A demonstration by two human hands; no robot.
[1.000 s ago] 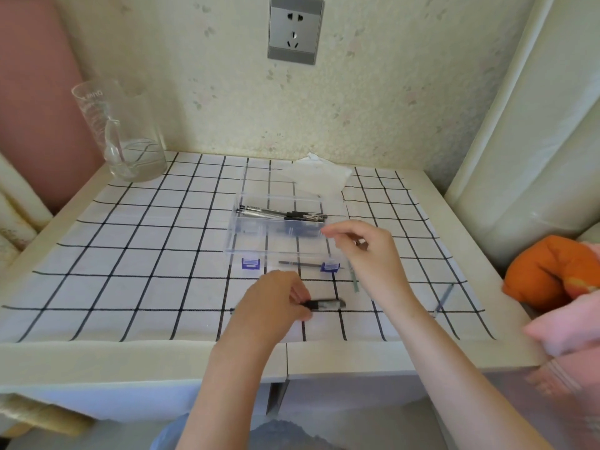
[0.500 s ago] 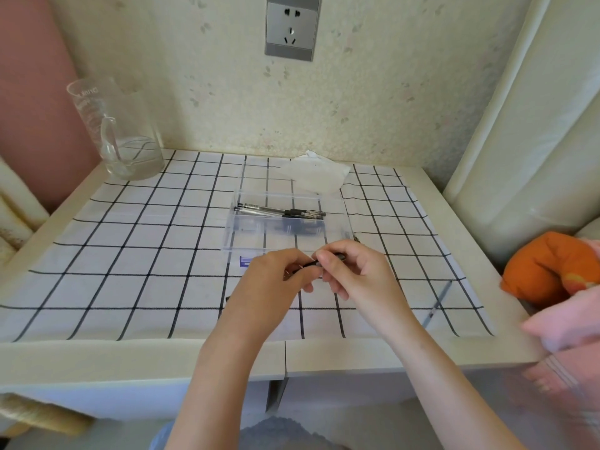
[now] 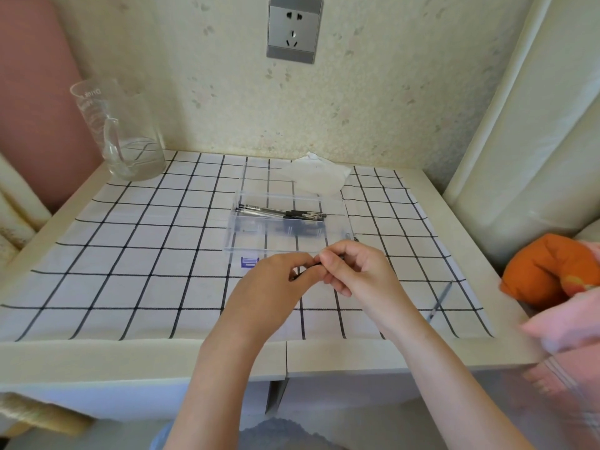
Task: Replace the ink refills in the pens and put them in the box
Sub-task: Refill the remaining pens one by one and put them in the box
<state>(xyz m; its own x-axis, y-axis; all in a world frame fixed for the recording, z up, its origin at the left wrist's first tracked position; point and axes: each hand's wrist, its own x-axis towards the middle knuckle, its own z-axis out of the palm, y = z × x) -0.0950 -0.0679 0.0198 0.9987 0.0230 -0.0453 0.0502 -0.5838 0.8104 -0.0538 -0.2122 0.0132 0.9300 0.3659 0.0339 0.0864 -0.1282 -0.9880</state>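
Just in front of the clear plastic box (image 3: pixel 285 222), the left hand (image 3: pixel 269 287) and right hand (image 3: pixel 354 271) meet fingertip to fingertip, both pinched closed on a dark pen (image 3: pixel 313 266) that is mostly hidden between them. Finished pens (image 3: pixel 282 212) lie inside the box. A loose refill (image 3: pixel 440 302) lies well right of the box.

A cream desk (image 3: pixel 97 358) stood against a pale speckled wall (image 3: pixel 373 92), its top covered by a white cloth with a black grid (image 3: pixel 146 254). A grey power socket (image 3: pixel 293 29) sat on the wall. A pink panel (image 3: pixel 32 108) filled the left side. At the right rose a cream padded upright (image 3: pixel 535 141), with an orange cushion (image 3: pixel 548 267) at its foot. Soft daylight fell evenly over everything. Grey floor (image 3: pixel 357 427) showed below the desk edge.
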